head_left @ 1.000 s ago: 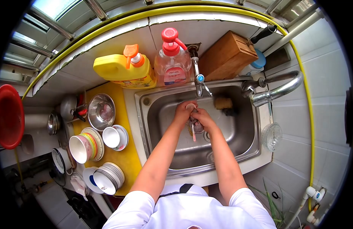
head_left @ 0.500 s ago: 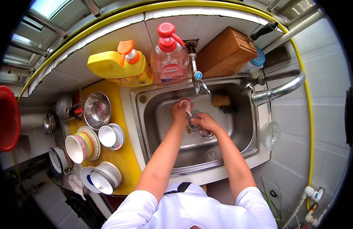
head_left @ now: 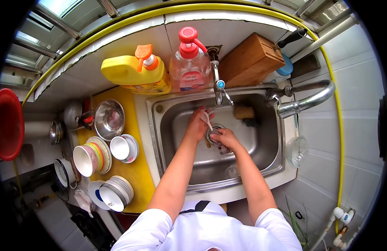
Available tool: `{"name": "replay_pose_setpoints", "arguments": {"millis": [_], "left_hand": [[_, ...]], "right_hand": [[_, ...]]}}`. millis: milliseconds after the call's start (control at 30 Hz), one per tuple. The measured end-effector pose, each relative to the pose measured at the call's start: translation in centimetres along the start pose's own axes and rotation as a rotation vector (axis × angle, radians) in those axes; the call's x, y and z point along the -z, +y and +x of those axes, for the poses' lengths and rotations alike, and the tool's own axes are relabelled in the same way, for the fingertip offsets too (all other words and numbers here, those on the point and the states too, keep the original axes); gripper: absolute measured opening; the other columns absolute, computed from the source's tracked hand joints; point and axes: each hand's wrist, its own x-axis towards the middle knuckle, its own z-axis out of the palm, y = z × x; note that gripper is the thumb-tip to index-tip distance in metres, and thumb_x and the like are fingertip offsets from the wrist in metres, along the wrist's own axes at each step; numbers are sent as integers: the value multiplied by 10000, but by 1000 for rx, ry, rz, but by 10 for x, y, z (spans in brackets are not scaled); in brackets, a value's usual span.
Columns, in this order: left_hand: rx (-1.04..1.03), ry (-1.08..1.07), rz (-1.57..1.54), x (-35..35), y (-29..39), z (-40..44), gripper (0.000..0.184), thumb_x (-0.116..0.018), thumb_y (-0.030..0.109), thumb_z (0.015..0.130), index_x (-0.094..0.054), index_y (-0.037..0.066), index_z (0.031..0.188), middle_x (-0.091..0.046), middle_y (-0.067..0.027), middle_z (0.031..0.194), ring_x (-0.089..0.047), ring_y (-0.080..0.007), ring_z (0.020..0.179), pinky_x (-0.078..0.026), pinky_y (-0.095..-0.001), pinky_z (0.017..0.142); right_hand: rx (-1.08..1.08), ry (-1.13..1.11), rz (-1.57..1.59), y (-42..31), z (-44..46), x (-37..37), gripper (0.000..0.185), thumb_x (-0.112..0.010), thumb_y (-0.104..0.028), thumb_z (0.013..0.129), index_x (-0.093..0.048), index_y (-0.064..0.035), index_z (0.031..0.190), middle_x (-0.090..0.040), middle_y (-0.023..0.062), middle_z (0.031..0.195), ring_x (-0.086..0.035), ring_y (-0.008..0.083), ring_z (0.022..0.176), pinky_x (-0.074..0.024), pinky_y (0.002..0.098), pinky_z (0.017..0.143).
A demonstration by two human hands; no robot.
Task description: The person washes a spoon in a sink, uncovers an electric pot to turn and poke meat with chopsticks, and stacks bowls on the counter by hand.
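Over the steel sink point(head_left: 164, 142), a small white soup spoon point(head_left: 207, 119) lies in my left hand point(head_left: 196, 126), bowl toward the fingers, handle pointing down to the right. The fingers of my left hand are curled around it. My right hand point(head_left: 226, 139) is closed at the handle's lower end, on a limp greyish cloth-like piece point(head_left: 224, 148) that hangs below it. The drain point(head_left: 217, 126) shows behind the hands, partly hidden by them. Above hangs the small tap point(head_left: 219, 85), with no stream of water visible.
A sponge point(head_left: 244, 112) lies at the sink's back right. Left, a yellow board point(head_left: 137, 184) bears stacked bowls point(head_left: 116, 193), cups and a steel bowl point(head_left: 109, 120). Behind stand a yellow bottle point(head_left: 135, 75), a red-topped pump bottle point(head_left: 190, 62) and a knife block point(head_left: 250, 60). A curved faucet point(head_left: 310, 95) overhangs the right.
The spoon has tipped, its handle now reaching further down toward my right hand. My left fingers have opened a little around it. The whole view has shifted slightly.
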Motion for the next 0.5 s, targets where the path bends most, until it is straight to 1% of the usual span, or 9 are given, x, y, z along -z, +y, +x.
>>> {"name": "replay_pose_setpoints", "arguments": {"millis": [67,100,167,200,267,300,367,500], "left_hand": [[19,280,264,-9,-5,-6,245,-542,160,881,-464,141,1112,-567,-59,1091,-568,-235,1022,-459,-362,784],[24,280,265,-10,-11,-4,245,-542,160,881,-464,141,1112,-567,-59,1091,-568,-235,1022,-459,-362,784],[-121,360,496,-11,-21,0,237,-536,179,890,-448,116,1101,-577,-99,1047,-586,-270,992,-466,-366,783],[-119,359,494,-10,-21,3,237,-536,179,890,-448,116,1101,-577,-99,1047,-586,-270,992,-466,-366,783],[-47,84,226,-8,-18,10,232,-520,208,906,-443,74,1079,-588,-133,1014,-597,-289,966,-473,-372,795],[-47,84,229,-13,-15,7,232,-520,208,906,-443,74,1079,-588,-133,1014,-597,-289,966,-473,-372,795],[22,27,242,-22,-9,2,247,-490,239,923,-458,34,1058,-601,-148,1008,-591,-296,968,-474,-388,824],[97,-41,356,-15,-2,4,276,-480,278,927,-487,28,1044,-606,-160,1024,-591,-282,964,-476,-379,834]], "right_hand": [[-14,290,-833,-38,-26,-10,304,-614,-306,831,-630,-4,862,-633,62,759,-596,146,674,-472,277,632],[-18,293,-830,-37,-26,-12,304,-614,-306,831,-630,-4,862,-633,62,759,-596,146,674,-472,277,632],[66,313,-885,-36,-26,-16,340,-619,-328,826,-623,12,835,-614,52,726,-566,120,666,-452,264,611],[64,314,-886,-30,-21,-14,340,-619,-328,826,-623,12,835,-614,52,726,-566,120,666,-452,264,611],[41,53,-240,-9,-3,-8,347,-613,-334,833,-617,13,836,-604,40,731,-538,100,671,-437,257,602],[43,53,-238,-8,2,-8,347,-613,-334,833,-617,13,836,-604,40,731,-538,100,671,-437,257,602],[21,22,-72,-5,13,-6,231,-592,-280,865,-616,-50,871,-600,-18,751,-540,75,644,-433,228,562],[15,-19,-5,-22,16,-11,232,-586,-278,870,-610,-54,924,-605,-13,785,-545,65,669,-438,213,572]]}}
